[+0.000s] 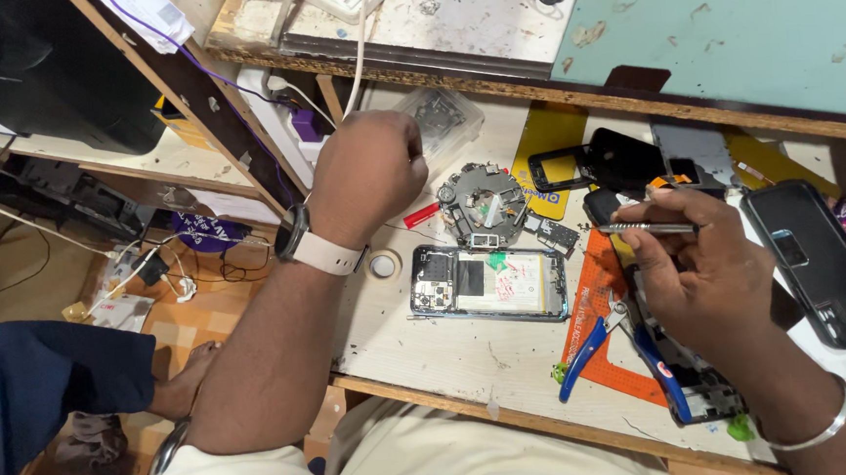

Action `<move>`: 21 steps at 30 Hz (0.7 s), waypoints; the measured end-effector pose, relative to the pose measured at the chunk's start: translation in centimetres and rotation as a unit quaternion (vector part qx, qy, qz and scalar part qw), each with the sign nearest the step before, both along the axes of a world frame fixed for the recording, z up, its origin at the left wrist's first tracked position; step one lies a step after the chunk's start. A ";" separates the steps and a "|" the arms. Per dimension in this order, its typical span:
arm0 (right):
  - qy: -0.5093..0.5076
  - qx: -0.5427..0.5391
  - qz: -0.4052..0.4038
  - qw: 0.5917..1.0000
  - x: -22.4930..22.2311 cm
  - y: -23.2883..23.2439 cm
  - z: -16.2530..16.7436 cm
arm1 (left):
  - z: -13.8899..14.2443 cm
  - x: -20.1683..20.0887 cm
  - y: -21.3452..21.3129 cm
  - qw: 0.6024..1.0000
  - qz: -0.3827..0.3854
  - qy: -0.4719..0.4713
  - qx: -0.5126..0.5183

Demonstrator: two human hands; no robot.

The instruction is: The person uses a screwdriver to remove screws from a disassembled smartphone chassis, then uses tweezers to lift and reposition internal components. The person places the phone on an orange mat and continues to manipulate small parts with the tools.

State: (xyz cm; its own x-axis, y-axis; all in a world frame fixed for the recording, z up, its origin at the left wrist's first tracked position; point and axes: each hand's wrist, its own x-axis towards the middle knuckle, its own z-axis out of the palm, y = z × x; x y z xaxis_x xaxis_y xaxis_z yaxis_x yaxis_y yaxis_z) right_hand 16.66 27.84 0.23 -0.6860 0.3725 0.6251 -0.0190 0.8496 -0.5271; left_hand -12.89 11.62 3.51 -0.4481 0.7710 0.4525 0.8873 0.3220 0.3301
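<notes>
Left hand [365, 173]: we see it fisted above the bench [450, 353], holding nothing visible.
Right hand [703, 259]: pinching a metal screwdriver [649, 227].
Opened phone [487, 282]: lying flat on the bench between both hands.
Blue-handled pliers [605, 339]: beneath our right hand.

We see bare tabletop [449, 348] in front of the opened phone [487, 282], room enough to pass. Behind it the round parts tray [483, 203] and loose modules crowd the way. To the right, pliers [605, 339], an orange mat [598, 290] and a black phone [818, 260] block it; a tape roll [383, 264] lies left.
</notes>
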 end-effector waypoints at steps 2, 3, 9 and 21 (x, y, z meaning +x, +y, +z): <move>-0.004 0.006 0.003 1.000 0.0 -0.2 0.1 | -0.3 -0.2 0.4 0.999 -0.006 -0.041 -0.009; -0.004 -0.003 0.004 1.000 -0.1 -0.3 0.2 | -0.6 -0.2 0.7 0.998 -0.010 -0.061 -0.014; -0.008 -0.029 0.016 0.999 -0.2 -0.5 0.0 | -1.9 0.2 1.8 0.997 -0.052 -0.056 0.016; -0.018 -0.025 0.013 0.999 0.0 -0.9 0.0 | -3.5 1.9 3.3 0.999 -0.009 -0.044 0.003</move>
